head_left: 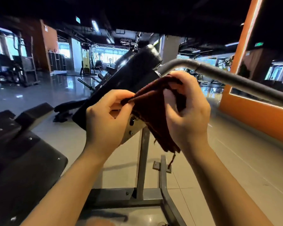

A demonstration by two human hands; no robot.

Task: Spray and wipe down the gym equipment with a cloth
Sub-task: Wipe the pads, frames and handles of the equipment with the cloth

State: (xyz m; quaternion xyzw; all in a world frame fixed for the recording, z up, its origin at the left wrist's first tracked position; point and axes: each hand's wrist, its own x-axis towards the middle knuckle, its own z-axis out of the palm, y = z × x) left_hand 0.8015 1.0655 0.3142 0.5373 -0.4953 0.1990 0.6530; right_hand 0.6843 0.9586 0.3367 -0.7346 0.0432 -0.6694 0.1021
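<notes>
Fingers point(121, 101) of the left hand point(104, 121): curled, thumb and forefinger pinching the left edge of the cloth point(152, 111). Fingers of the right hand point(186, 111): curled round the cloth's right side, thumb pressed into the folds.

Cloth: dark red-brown, folded in several layers, held in mid-air between both hands, in front of the slanted black pad point(124, 79) and just below the grey bent bar point(219, 74); it touches neither as far as can be told. Frayed threads hang from its lower corner.

Spray bottle: none in view.

Risks, as judged:
- Left pinch is at the very edge; a tug while refolding could pull the cloth free and drop it to the floor point(235, 160), dirtying it.
- Loose threads could snag on the bolts of the metal bracket point(132, 128) directly behind the cloth.
- Thick folding may leave little working face, so the wipe could smear, not lift.

Surface: pale glossy floor tiles, reflective, possibly slick if spray lands there. Grey steel upright post point(143, 160) and base frame point(121, 196) beneath the hands. Black padded seat point(23, 160) at lower left, studded at its edges.

Room: large gym, dark ceiling with strip lights, orange wall panel point(252, 111) at right, racks and machines in the blurred distance, bright windows beyond.
</notes>
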